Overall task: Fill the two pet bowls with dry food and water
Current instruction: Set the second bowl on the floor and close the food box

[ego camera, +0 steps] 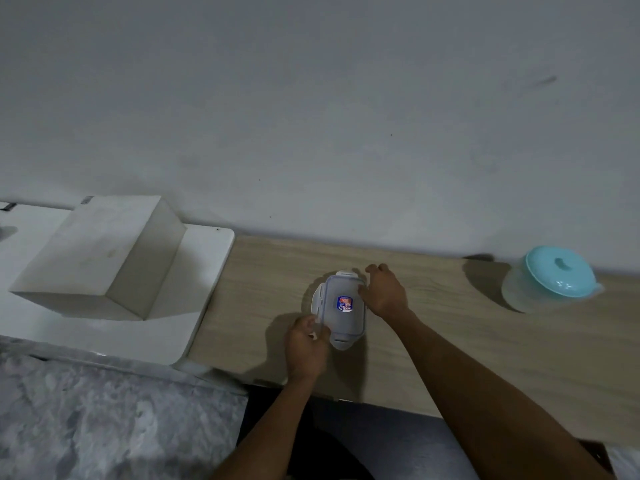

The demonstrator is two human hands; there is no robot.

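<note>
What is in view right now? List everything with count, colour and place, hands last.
clip-lock container: one, clear with a blue-edged lid and a sticker, middle of the wooden desk, flaps sticking out
round tub: one, translucent with a turquoise lid, right end of the desk by the wall
wooden desk: one, light wood, along the wall
white block: one, white, on the white surface at left
white surface: one, white, butting the desk's left end
fuzzy cover: one, grey, lower left
wall: grey, behind everything
left hand: fingers curled at the container's near left corner
right hand: gripping the container's far right edge
</note>
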